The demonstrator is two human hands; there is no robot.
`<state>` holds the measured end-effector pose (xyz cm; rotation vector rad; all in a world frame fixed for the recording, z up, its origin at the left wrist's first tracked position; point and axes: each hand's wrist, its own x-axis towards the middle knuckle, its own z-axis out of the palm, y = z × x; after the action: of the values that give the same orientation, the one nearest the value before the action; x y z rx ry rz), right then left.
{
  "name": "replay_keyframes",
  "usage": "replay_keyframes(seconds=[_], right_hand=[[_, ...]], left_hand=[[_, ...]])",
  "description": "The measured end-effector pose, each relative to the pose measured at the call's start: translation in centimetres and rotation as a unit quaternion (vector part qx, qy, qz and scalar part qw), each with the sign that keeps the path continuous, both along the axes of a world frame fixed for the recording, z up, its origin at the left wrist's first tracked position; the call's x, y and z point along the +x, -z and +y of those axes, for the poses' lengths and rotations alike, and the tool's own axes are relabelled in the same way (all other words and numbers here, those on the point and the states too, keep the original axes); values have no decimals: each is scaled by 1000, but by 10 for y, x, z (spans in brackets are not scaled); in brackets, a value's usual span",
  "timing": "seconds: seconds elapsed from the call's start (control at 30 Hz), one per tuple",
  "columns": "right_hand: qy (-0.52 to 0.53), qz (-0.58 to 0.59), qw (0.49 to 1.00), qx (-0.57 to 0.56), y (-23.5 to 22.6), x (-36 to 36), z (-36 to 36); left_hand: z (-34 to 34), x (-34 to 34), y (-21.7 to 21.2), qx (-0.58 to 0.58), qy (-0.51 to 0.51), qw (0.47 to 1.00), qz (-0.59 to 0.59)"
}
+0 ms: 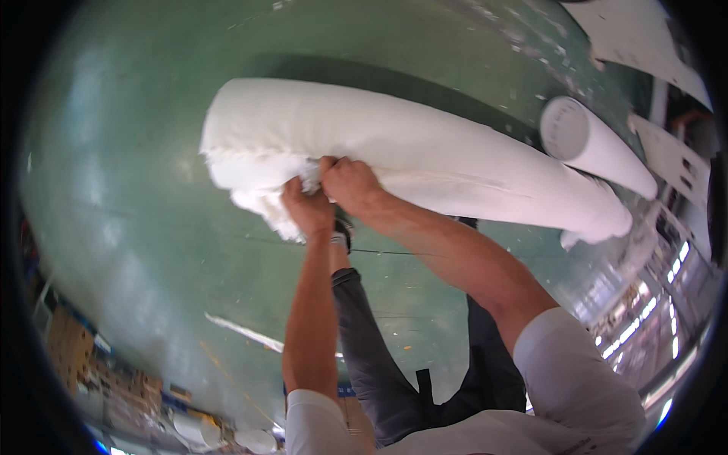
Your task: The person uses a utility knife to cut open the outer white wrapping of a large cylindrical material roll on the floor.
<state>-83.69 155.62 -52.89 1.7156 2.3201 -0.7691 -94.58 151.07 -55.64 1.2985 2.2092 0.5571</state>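
Both hands were closed on one end of a long white fabric roll [425, 163], which was held up off the green floor [152, 227] and ran from the upper left toward the right of the view. The left hand [307, 208] gripped the frayed, bunched edge at the roll's near end, fingers clenched into the loose material. The right hand [349, 182] sat just beside it, touching it, fingers curled over the same edge. A second white roll [595, 144], tighter and smoother with a flat round end, lay near the far end of the held roll. White flat sheets [644, 38] lay on the floor at the upper right. The person's dark trousers [379, 364] showed below the forearms
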Motion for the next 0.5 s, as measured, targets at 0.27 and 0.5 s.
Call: replay_keyframes(seconds=[0.27, 0.5], right_hand=[[-39, -49, 997, -40, -19, 126, -47], [-46, -92, 985, -136, -39, 254, -93]], left_hand=[[17, 1, -6, -87, 28, 995, 45], [8, -5, 6, -103, 12, 992, 74]])
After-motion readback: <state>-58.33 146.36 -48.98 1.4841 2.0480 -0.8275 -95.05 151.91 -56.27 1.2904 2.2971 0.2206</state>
